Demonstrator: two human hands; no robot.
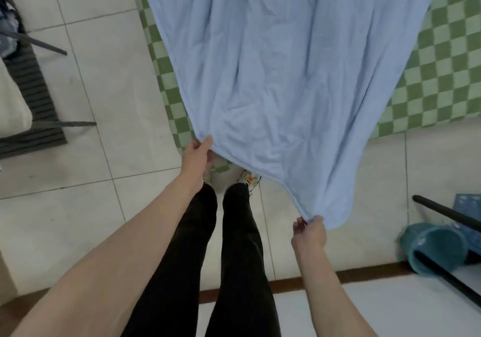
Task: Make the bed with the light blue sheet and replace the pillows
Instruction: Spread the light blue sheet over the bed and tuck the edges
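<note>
The light blue sheet (281, 76) stretches from the top of the view down toward me, wrinkled and lifted above the bed. The bed (442, 81) is covered in a green and white checkered cloth that shows on both sides of the sheet. My left hand (196, 154) pinches the sheet's near left corner. My right hand (309, 232) grips the near right corner, lower and closer to me. I stand at the foot of the bed, with my legs in black trousers under the sheet's edge. No pillows are in view.
A chair with dark metal legs (39, 125) and a pale cushion stands on the tiled floor at the left. A teal bucket (432, 250) lies on its side at the right, beside a black bar (447, 210). A brown skirting strip (286, 283) runs behind my legs.
</note>
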